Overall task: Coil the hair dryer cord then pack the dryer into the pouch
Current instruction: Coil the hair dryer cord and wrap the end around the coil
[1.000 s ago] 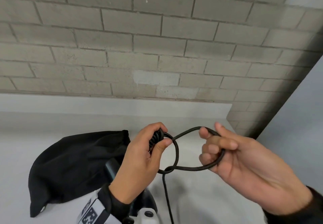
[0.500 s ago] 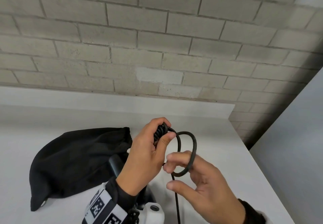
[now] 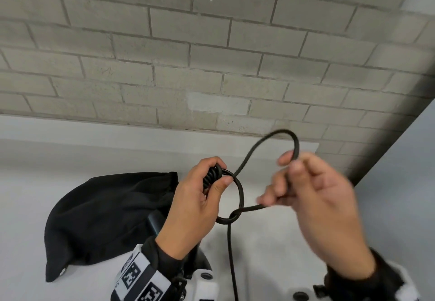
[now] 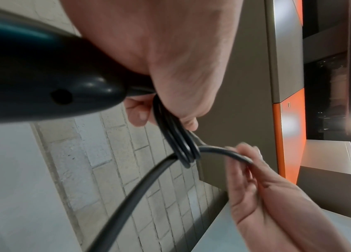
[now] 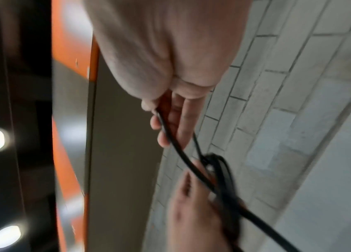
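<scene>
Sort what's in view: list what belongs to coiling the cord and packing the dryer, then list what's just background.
Job:
cord, coils gripped by left hand, loop held by right hand
hair dryer
black pouch

Background:
brick wall
white counter
orange panel

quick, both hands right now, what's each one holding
Left hand: grips the coiled loops of the hair dryer cord.
Right hand: pinches a fresh loop of the same cord.

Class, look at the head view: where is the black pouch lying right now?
The pouch lies on the white table at lower left, below the brick wall and behind the left hand.
</scene>
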Tool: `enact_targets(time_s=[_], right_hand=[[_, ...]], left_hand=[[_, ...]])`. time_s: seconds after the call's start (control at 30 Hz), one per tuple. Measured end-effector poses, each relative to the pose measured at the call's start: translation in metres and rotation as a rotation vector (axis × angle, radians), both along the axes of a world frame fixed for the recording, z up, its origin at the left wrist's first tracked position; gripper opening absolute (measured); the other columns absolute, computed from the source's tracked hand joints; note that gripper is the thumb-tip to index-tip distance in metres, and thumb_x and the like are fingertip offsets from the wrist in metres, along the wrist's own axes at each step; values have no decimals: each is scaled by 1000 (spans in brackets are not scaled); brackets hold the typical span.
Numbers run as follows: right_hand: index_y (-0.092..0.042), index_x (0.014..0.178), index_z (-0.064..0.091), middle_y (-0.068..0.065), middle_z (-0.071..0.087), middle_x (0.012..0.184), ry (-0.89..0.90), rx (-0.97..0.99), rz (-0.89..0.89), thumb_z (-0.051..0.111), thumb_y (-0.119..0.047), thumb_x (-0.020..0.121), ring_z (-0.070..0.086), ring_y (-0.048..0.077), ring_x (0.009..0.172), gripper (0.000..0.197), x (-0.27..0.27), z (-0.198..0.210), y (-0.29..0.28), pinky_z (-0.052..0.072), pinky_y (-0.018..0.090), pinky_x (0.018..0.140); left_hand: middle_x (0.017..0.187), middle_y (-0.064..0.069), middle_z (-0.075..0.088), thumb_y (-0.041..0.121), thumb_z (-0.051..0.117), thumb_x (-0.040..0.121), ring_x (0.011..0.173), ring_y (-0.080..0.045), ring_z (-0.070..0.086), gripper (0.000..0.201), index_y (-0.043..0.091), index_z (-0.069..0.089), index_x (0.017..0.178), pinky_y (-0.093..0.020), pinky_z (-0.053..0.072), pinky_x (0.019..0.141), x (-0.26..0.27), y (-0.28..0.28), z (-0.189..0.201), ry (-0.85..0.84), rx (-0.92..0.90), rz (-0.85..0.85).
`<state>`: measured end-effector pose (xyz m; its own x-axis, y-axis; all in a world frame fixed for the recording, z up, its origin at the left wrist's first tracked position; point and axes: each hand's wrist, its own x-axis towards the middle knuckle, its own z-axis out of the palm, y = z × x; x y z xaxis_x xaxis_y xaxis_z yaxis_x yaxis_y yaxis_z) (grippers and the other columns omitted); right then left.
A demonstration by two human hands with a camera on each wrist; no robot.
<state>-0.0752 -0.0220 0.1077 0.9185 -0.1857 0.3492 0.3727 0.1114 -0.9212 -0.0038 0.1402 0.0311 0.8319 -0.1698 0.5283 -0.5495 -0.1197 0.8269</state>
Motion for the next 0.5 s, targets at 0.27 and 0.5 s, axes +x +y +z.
enact_targets(time_s=[0.27, 0.5], right_hand=[[3, 99, 68, -2, 37, 52, 452, -241, 20, 59, -38, 85, 24, 6, 38, 44, 9, 50, -85, 18, 15, 35], [-15, 102, 63, 0, 57, 68, 371, -271, -250, 76, -26, 74, 47, 14, 54, 33, 5, -7, -92, 44, 19, 52]], left_hand=[[84, 4, 58, 29, 58, 90, 65, -8, 50, 13, 25, 58, 102, -16, 43, 61, 10, 24, 5, 0, -25, 72], [82, -2, 60, 16, 61, 95, 48, -14, 63, 15, 27, 56, 104, -21, 50, 52, 8, 22, 4, 97, 12, 35]])
